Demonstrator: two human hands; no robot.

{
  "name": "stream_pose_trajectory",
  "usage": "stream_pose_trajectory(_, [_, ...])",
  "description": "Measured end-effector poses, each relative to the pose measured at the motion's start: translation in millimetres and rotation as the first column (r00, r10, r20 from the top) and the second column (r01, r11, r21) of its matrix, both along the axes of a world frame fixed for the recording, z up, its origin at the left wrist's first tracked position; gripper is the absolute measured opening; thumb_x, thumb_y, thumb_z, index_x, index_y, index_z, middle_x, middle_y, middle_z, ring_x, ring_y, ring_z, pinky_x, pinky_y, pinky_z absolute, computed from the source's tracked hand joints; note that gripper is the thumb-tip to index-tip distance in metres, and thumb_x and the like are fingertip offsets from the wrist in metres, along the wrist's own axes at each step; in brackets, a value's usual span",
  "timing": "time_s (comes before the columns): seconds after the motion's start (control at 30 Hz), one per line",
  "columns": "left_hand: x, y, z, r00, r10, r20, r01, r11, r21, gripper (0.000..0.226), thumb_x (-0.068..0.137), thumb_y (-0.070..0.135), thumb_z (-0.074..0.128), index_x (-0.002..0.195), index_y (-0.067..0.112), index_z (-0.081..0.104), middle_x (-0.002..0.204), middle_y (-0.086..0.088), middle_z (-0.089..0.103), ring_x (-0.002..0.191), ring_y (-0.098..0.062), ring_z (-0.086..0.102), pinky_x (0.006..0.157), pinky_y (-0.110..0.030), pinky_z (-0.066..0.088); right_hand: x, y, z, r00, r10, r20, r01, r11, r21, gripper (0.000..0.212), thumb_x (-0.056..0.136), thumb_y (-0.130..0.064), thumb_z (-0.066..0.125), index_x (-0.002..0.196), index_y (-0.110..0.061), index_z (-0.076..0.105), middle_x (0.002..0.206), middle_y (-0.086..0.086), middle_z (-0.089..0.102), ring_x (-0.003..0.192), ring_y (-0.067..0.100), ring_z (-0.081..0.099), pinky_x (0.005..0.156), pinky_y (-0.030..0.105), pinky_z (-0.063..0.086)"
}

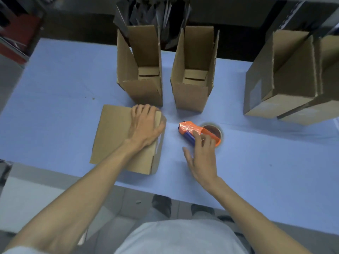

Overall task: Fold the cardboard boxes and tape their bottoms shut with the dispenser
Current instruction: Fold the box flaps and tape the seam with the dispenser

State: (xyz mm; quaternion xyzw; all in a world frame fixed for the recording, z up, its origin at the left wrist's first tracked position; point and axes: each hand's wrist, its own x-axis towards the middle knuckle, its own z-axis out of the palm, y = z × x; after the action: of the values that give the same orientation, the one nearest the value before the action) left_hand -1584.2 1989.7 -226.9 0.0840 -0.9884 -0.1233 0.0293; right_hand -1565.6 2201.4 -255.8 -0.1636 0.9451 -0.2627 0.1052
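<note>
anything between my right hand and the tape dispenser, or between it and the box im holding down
Nothing visible does. The right hand is open with its fingertips over the tape dispenser, and only a strip of blue table lies between the dispenser and the box under the left hand.

Tape dispenser [198, 133] lies right of flat box [117, 140], before two upright boxes [190, 70].
</note>
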Motion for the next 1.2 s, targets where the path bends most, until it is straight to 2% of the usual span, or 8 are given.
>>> stream_pose_trajectory(0.17, [24,0,64,0.742,0.558,-0.372,-0.318,0.781,0.537,0.032,0.082,0.03,0.046,0.108,0.012,0.055,0.106,-0.001,0.055,0.102,-0.02,0.044,0.093,-0.03,0.032,18,-28,44,0.821,0.085,0.564,0.236,0.85,-0.471,0.091,0.078,-0.072,0.052,0.151,-0.038,0.01,0.146,-0.025,0.018,0.136,-0.002,0.018,0.108,0.022,0.019])
stream_pose_trajectory(0.27, [51,11,91,0.583,0.769,-0.262,-0.362,0.534,0.764,0.023,0.085,0.021,0.042,0.106,0.017,0.05,0.106,0.006,0.049,0.106,-0.02,0.046,0.092,-0.04,0.041,9,-45,66,0.807,0.059,0.587,0.369,0.726,-0.581,0.102,0.075,-0.05,0.072,0.15,-0.042,0.004,0.141,-0.033,0.021,0.131,-0.005,0.027,0.101,0.015,0.034])
stream_pose_trajectory(0.37, [84,15,91,0.644,0.736,-0.207,-0.367,0.536,0.76,0.029,0.087,0.021,0.05,0.116,0.023,0.052,0.106,0.012,0.042,0.109,-0.019,0.045,0.088,-0.032,0.041,-7,-47,82,0.806,0.046,0.59,0.394,0.701,-0.594,0.115,0.06,-0.042,0.082,0.15,-0.041,0.011,0.136,-0.026,0.038,0.12,-0.009,0.044,0.084,0.006,0.042])
stream_pose_trajectory(0.5, [117,10,70,0.703,0.71,-0.038,-0.497,0.529,0.688,0.048,0.073,0.026,0.075,0.107,0.028,0.041,0.103,0.014,0.036,0.106,-0.022,0.045,0.087,-0.034,0.043,-17,-46,93,0.847,0.085,0.525,0.225,0.837,-0.499,0.14,0.034,-0.053,0.09,0.15,-0.041,0.012,0.137,-0.018,0.037,0.126,0.002,0.042,0.101,0.022,0.041])
stream_pose_trajectory(0.63, [131,16,53,0.721,0.689,0.08,-0.517,0.457,0.723,0.073,0.065,0.022,0.087,0.111,0.02,0.031,0.118,0.002,0.031,0.112,-0.016,0.044,0.09,-0.025,0.043,-11,-57,86,0.906,0.223,0.36,-0.094,0.935,-0.342,0.155,0.038,-0.048,0.095,0.151,-0.034,-0.011,0.134,-0.015,0.019,0.113,-0.007,0.026,0.082,-0.001,0.026])
stream_pose_trajectory(0.8, [121,14,55,0.77,0.623,0.137,-0.474,0.414,0.777,0.083,0.064,0.035,0.087,0.118,0.041,0.023,0.125,0.016,0.032,0.097,0.02,0.043,0.073,-0.011,0.038,-32,-55,88,0.846,0.224,0.483,0.019,0.893,-0.449,0.12,0.066,-0.03,0.087,0.153,-0.034,0.004,0.134,-0.008,0.029,0.129,0.01,0.033,0.107,0.027,0.034])
stream_pose_trajectory(1.0, [115,17,57,0.742,0.66,0.12,-0.516,0.448,0.73,0.072,0.071,0.041,0.08,0.119,0.036,0.027,0.125,0.016,0.033,0.103,-0.009,0.047,0.083,-0.029,0.038,-19,-62,94,0.946,0.098,0.31,-0.034,0.978,-0.206,0.14,0.049,-0.068,0.081,0.153,-0.03,-0.004,0.146,-0.004,0.029,0.133,0.016,0.034,0.092,0.027,0.036])
stream_pose_trajectory(1.2, [112,17,56,0.69,0.716,0.107,-0.52,0.387,0.762,0.054,0.079,0.036,0.074,0.113,0.034,0.032,0.121,0.014,0.04,0.093,-0.002,0.05,0.08,-0.029,0.035,-21,-63,87,0.947,0.072,0.313,0.028,0.953,-0.302,0.098,0.082,-0.051,0.066,0.153,-0.032,0.003,0.147,-0.001,0.031,0.135,0.019,0.034,0.099,0.028,0.032])
